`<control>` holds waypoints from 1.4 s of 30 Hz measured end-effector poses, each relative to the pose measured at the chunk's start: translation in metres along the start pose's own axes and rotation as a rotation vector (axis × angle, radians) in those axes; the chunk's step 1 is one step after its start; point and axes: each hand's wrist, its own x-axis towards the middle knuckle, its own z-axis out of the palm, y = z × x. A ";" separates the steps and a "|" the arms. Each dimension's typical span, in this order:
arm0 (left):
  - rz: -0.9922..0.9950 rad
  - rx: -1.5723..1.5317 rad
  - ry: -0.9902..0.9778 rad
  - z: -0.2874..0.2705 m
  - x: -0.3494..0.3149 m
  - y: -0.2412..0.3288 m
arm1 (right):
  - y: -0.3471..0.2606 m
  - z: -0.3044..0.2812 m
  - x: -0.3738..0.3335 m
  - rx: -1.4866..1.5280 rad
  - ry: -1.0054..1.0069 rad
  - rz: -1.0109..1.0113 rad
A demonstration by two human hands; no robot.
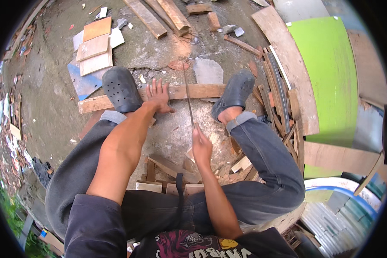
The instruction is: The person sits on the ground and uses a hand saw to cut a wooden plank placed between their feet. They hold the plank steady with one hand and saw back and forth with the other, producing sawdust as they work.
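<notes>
Plank [193, 91] of pale, rough wood lies flat on the concrete ground [51, 99], running from nine to three o'clock under both your feet. Your left hand [159, 97] presses down on it with fingers spread wide, palm flat, just beside the dark perforated clog [121, 89] at its nine o'clock. Your right hand [201, 145] is closed around the handle of a handsaw [188, 96], whose thin blade runs toward twelve o'clock and crosses the plank, standing on edge in the wood just at three o'clock of your left fingers. A second clog [235, 92] pins the plank at three o'clock of the blade. Below your right hand, at six o'clock, a heap of short offcuts [167, 172] lies between your knees. At eleven o'clock, square plywood pieces [94, 47] are stacked on a blue sheet; at twelve, long boards [159, 15] lie loose. At two to three o'clock, a bright green panel [327, 73] leans beside bundled slats [275, 86], crowding your right leg.
</notes>
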 end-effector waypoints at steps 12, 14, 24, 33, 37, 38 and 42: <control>0.002 0.033 0.103 0.006 0.007 0.005 | -0.008 0.015 0.039 0.021 -0.032 -0.318; 0.000 0.052 0.111 0.007 0.003 0.006 | -0.010 0.012 0.036 0.027 -0.036 -0.342; -0.113 0.118 0.116 -0.009 -0.026 0.020 | -0.068 -0.026 -0.018 -0.137 0.122 -0.442; -0.033 0.384 0.278 0.000 -0.020 0.016 | -0.054 -0.043 -0.094 -0.011 0.116 -0.373; 0.105 0.470 0.251 -0.012 -0.018 0.011 | -0.088 -0.012 -0.013 -0.143 0.095 -0.308; 0.148 0.482 0.225 -0.015 -0.015 0.011 | -0.085 -0.014 -0.016 -0.152 0.100 -0.311; 0.163 0.457 0.291 -0.021 -0.019 0.011 | -0.066 -0.034 -0.071 -0.094 0.133 -0.387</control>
